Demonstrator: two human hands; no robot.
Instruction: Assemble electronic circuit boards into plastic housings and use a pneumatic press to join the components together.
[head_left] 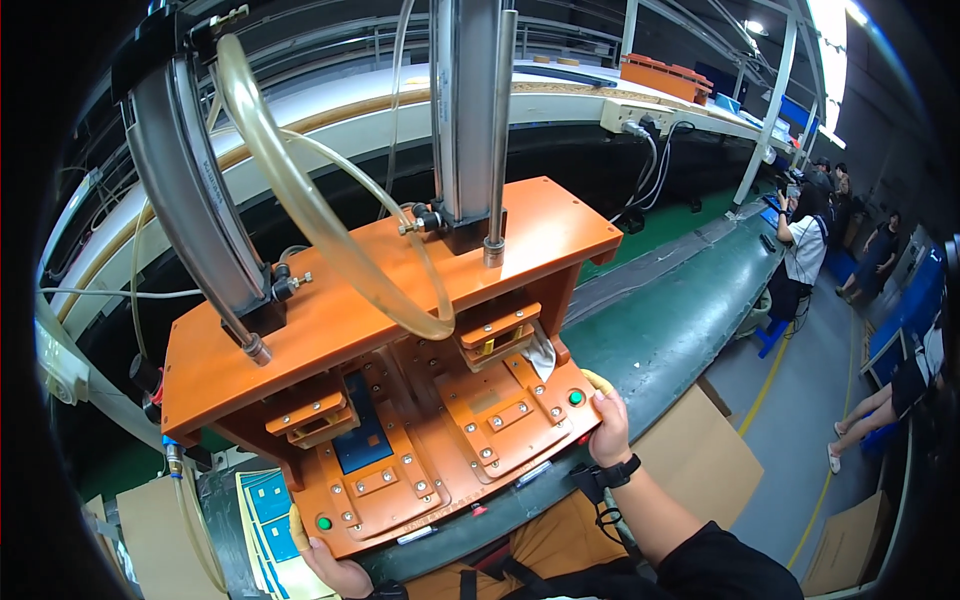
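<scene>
An orange pneumatic press (390,285) stands in front of me, with two metal cylinders rising from its top plate. My left hand (338,572) curls round the near left corner of its base, a yellow cover on a finger, close to a green button (324,523). At the opposite corner my right hand (609,432) grips the base edge beside another green button (575,398); it too shows a yellow finger cover. Some fingers are hidden behind the edges. A dark blue flat panel (363,440) lies in the left nest under a press head. The right nest (490,405) shows bare orange plates.
Blue pieces on pale sheets (268,515) lie left of the press. A clear hose (310,205) loops over it. A green bench (670,310) runs right, past cardboard (700,455). A person in a white top (803,245) works farther along it.
</scene>
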